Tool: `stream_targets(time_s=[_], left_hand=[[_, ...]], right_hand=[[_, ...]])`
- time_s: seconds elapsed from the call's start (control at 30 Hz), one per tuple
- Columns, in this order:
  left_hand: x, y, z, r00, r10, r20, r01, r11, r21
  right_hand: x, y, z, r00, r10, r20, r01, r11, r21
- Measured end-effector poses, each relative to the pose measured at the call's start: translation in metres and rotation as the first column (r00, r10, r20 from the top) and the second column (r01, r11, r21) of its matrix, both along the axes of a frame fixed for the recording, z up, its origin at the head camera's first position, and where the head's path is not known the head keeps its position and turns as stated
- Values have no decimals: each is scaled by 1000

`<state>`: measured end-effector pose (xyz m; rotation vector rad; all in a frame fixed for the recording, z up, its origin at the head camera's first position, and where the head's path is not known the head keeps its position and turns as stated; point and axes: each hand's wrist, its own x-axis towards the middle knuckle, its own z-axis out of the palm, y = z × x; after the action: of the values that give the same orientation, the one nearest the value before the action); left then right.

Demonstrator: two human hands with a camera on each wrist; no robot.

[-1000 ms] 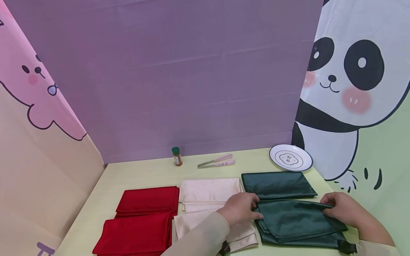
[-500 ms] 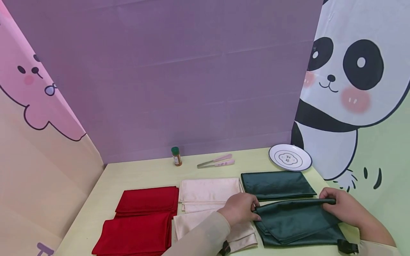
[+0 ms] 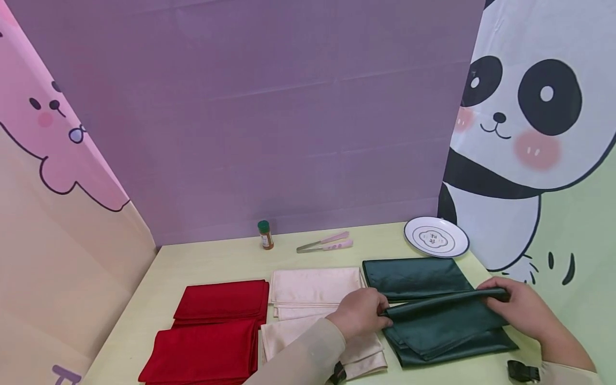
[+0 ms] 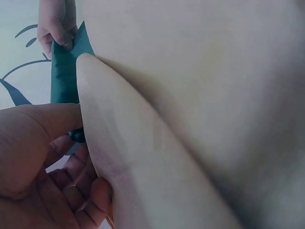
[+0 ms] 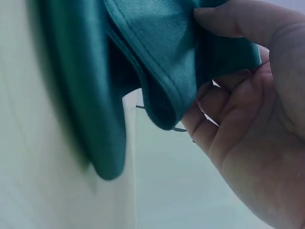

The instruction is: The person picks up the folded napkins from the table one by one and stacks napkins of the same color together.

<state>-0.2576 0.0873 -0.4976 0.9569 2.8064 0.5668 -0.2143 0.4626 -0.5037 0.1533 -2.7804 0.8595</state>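
1. Left hand (image 3: 358,313) pinches the left end of a dark green satin cloth (image 3: 447,326), fingers curled round its raised fold; the same grip shows in the left wrist view (image 4: 33,157).
2. Right hand (image 3: 520,309) grips the right end of the same fold, thumb on top, fingers beneath (image 5: 248,119). The fold is lifted off the pale yellow table (image 3: 216,262); the rest of the cloth lies flat near the front right corner.
3. A second folded dark green cloth (image 3: 414,277) lies just behind it, towards the right edge.
4. Two folded cream cloths (image 3: 313,289) occupy the middle of the table; the nearer one is partly under the left sleeve.
5. Two folded red cloths (image 3: 216,326) lie towards the left edge, one behind the other.
6. Along the back edge: a small spice jar with a green cap (image 3: 265,235), label unreadable; pink-handled metal tongs (image 3: 324,243); a white round plate with a dark rim (image 3: 436,237), characters in its centre too small to read.
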Motion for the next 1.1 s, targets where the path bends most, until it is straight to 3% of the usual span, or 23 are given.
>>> stream_targets(time_s=[0.2, 0.53, 0.93, 1.1], left_hand=[[0, -3, 2, 1000, -26, -10, 26, 999, 41], [-3, -4, -1, 999, -14, 46, 6, 986, 168], [-2, -3, 0, 983, -33, 183, -25, 952, 306], [-1, -3, 0, 981, -20, 195, -52, 934, 354]], right_hand=[[0, 2, 4, 998, -31, 57, 31, 999, -10], [3, 0, 8, 994, -59, 94, 64, 997, -50], [7, -6, 6, 998, -57, 1, 57, 988, -142], [6, -5, 2, 997, -64, -31, 57, 982, -181]])
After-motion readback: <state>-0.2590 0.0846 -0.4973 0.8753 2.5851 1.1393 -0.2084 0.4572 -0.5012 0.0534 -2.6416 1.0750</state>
